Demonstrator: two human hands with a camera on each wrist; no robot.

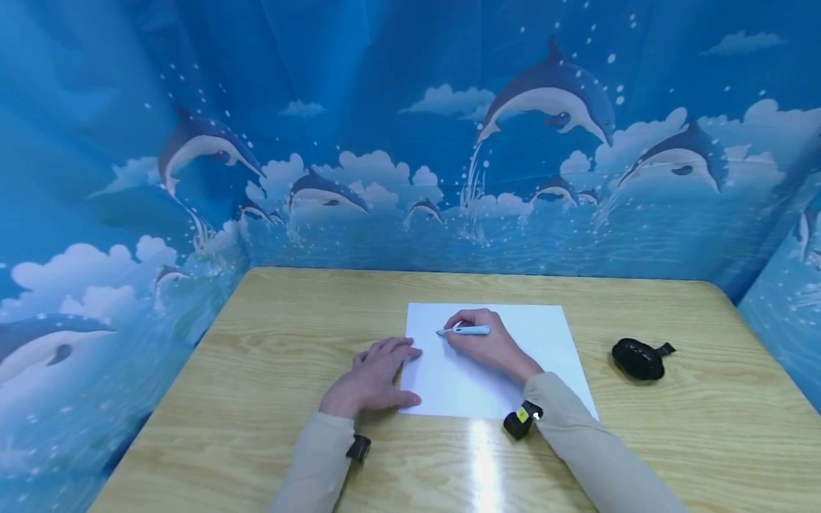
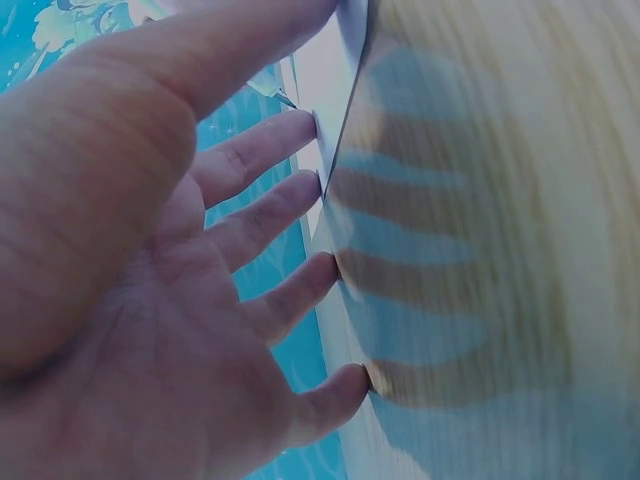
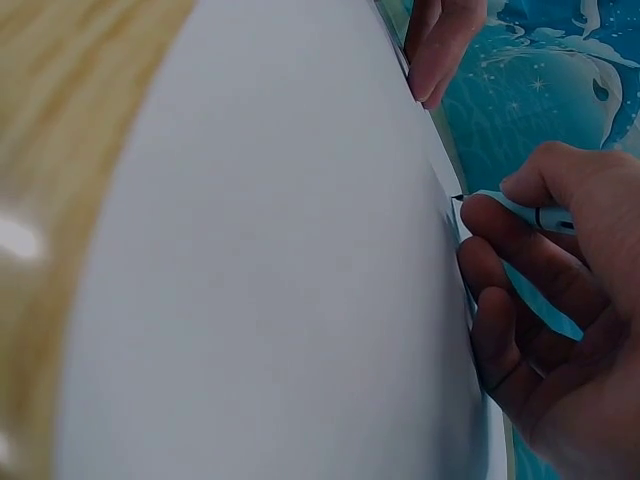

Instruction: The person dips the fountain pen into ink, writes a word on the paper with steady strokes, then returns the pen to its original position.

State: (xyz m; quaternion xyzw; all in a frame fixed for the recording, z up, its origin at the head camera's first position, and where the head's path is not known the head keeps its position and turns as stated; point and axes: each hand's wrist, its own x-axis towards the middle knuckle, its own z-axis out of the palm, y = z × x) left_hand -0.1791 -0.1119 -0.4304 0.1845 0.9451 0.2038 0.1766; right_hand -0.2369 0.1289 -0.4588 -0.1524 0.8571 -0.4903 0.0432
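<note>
A white sheet of paper lies on the wooden table, its surface showing no marks in the head view. My right hand pinches a light blue pen between thumb and fingers, the dark tip right at the paper's upper left part. In the right wrist view the pen points toward the sheet, and the other fingers curl against the paper. Along the sheet's left edge, my left hand rests with fingers spread. Its fingertips touch the paper's edge and the tabletop in the left wrist view.
A glossy black object with a small tab sits on the table to the right of the paper. Blue curtains printed with dolphins hang behind and beside the table. Both sleeves carry dark wrist cameras.
</note>
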